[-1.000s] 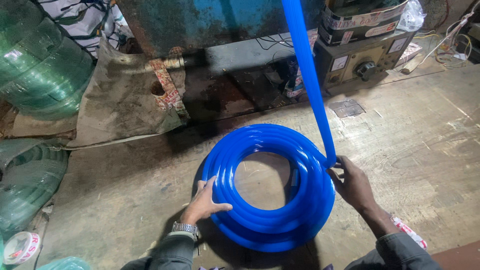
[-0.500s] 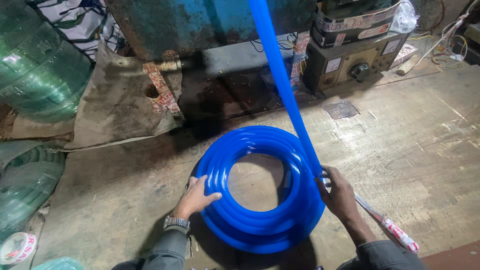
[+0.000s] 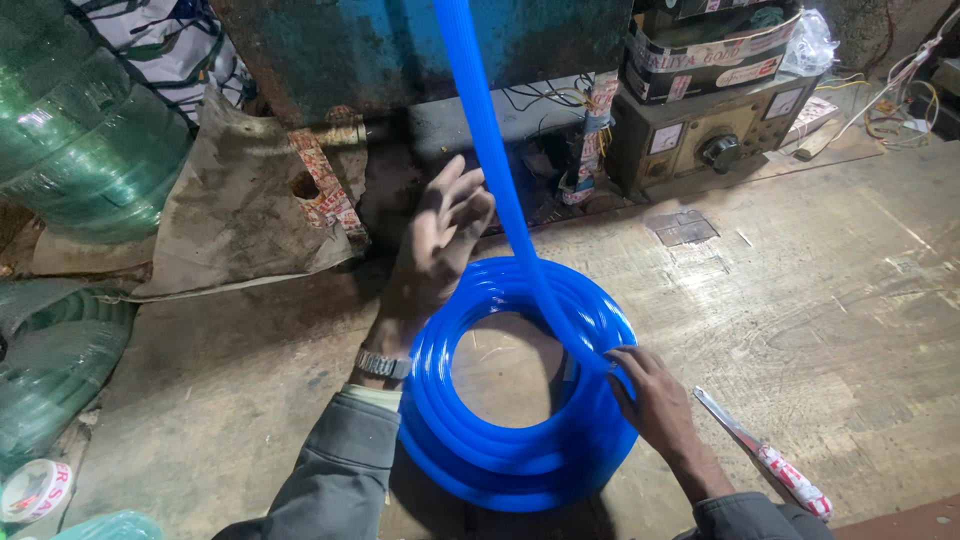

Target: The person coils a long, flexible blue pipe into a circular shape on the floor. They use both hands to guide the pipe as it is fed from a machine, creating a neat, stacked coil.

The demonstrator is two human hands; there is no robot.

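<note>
1. Centre-bottom of the frame, on the worn wooden surface (image 3: pixel 820 300): blue hose coil (image 3: pixel 520 440), several loops stacked flat, open ring in the middle showing wood.
2. From the coil's right side one blue hose strand (image 3: pixel 490 150) climbs steeply to the top edge of the frame, leaning up-left.
3. My right hand (image 3: pixel 655 400) rests on the coil's right rim, lower right of centre; fingers curled down, pressing where the strand meets the coil. I can't tell if they wrap fully around the hose.
4. My left hand (image 3: pixel 440 240) is raised at the centre of the frame, just left of the strand; fingers spread apart, palm open, holding nothing. Fingertips look close to the strand; contact I cannot tell.
5. Metal wristwatch (image 3: pixel 383 365) on my left wrist, grey sleeve (image 3: pixel 340 470) below it at the bottom of the frame.
6. Lower right, just beside my right forearm: a slim knife-like tool (image 3: pixel 760 455), metal blade, red-and-white wrapped handle, lying flat on the surface.
7. Top centre: rusty blue machine body (image 3: pixel 400 40). To its right, a boxy device with a dial knob (image 3: pixel 715 150), loose wires upper right.
8. Left edge: green hose coils (image 3: pixel 80 130) upper left, another green coil (image 3: pixel 50 370) lower left, a dirty sack (image 3: pixel 240 220) between them and the machine.
9. Bottom-left corner: a tape roll (image 3: pixel 35 490).
</note>
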